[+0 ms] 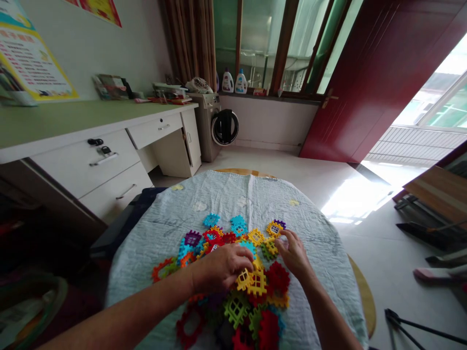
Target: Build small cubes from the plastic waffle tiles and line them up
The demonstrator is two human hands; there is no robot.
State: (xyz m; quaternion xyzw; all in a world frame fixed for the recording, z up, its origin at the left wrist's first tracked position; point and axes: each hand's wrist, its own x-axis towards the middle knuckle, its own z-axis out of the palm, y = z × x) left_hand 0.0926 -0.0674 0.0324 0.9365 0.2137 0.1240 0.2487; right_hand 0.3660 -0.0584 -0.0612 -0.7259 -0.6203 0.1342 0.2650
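A pile of interlocking plastic building blocks in several colours lies on the cloth-covered table. My left hand (pixel 224 266) reaches over the middle of it, fingers curled, thumb and fingertips closed at the edge of a small yellow window-shaped block (pixel 243 279). Right beside that sits a larger yellow window block (pixel 257 283). On the pile's right side my right hand (pixel 295 253) has its fingers apart, the tips close to a yellow window block (pixel 274 228) and a yellow-and-green pair (pixel 270 247). Red blocks (pixel 278 277) lie below this hand. My left palm hides part of the pile.
A pale blue cloth (pixel 175 209) covers the round table. Behind it stand a desk with drawers (pixel 109 155) on the left and a washing machine (pixel 209 126) with its door ajar. A red door (pixel 350 82) is at the right, with dark tripod-like legs (pixel 404 321) on the floor.
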